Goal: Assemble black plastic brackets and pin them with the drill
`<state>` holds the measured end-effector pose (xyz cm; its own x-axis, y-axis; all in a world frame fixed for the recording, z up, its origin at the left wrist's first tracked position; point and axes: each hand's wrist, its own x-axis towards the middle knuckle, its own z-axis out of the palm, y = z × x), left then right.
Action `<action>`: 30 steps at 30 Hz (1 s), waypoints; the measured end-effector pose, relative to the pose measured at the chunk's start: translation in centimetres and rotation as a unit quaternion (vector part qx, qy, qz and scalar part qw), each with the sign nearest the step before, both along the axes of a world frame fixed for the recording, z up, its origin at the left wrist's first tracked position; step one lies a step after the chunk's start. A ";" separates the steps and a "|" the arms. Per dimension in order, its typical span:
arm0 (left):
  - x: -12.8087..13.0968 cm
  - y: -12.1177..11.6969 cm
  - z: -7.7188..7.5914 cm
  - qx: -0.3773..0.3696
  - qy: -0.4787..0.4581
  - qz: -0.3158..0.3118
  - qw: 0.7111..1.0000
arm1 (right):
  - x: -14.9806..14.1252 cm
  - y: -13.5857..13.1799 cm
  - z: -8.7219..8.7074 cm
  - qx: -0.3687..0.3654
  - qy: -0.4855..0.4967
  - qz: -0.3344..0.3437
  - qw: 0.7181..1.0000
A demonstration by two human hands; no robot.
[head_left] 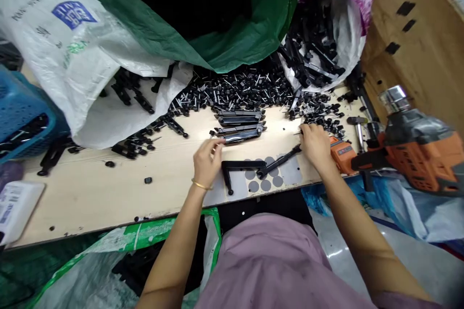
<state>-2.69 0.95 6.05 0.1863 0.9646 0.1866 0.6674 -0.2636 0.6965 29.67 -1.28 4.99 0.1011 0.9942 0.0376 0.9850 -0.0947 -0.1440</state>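
My left hand (208,160) is closed, thumb and fingers together, at the left end of a row of black hinged bracket-like parts (241,128). What it pinches, if anything, I cannot make out. At the right, my right hand (314,145) is closed at the edge of the heap of small black-headed screws (239,88); a thin pin pokes out by its fingertips. Between the hands, near the front edge, lie a bent black bracket arm (243,164) and a straight black arm (279,161), whose upper end is close to the right hand.
An orange-black power driver (420,149) and a hammer (358,130) lie at the right. Behind are a green sack (232,55) and a white sack (72,53), with black parts spilling from the white one. A blue basket (54,111) stands left, beside a white box (21,210).
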 end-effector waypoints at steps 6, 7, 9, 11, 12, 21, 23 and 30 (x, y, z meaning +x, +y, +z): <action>-3.0 6.5 -4.0 -0.027 0.083 0.076 0.993 | 1.7 2.3 -2.1 0.001 -0.081 -0.005 0.997; -2.9 6.9 -4.6 -0.031 0.091 0.061 0.994 | 1.6 2.3 -2.3 0.013 -0.068 -0.001 0.998; -2.7 7.3 -5.7 -0.026 0.099 0.052 0.993 | 1.5 2.2 -2.3 0.031 -0.034 0.012 0.999; -2.8 7.1 -6.2 -0.009 0.094 0.065 0.993 | 1.4 2.0 -2.4 0.038 0.006 0.027 0.999; -3.0 7.0 -6.4 -0.001 0.086 0.072 0.994 | 1.4 2.1 -2.3 0.042 0.023 0.027 0.999; -5.3 4.9 -7.5 0.001 -0.077 0.109 0.991 | 4.3 5.0 0.9 0.216 -0.027 -0.256 0.942; -5.2 4.8 -8.0 0.007 -0.113 0.134 0.985 | 3.8 5.7 1.1 0.150 -0.022 -0.215 0.965; -4.8 4.1 -7.2 -0.024 -0.262 0.163 0.951 | -0.1 6.8 -1.7 -0.016 -0.016 -0.032 0.999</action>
<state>-7.49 5.01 -1.13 -0.2310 0.9649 0.1251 0.2663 -0.0610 0.9620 29.52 5.56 3.31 0.1629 0.9866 0.0096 0.9809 -0.1609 -0.1092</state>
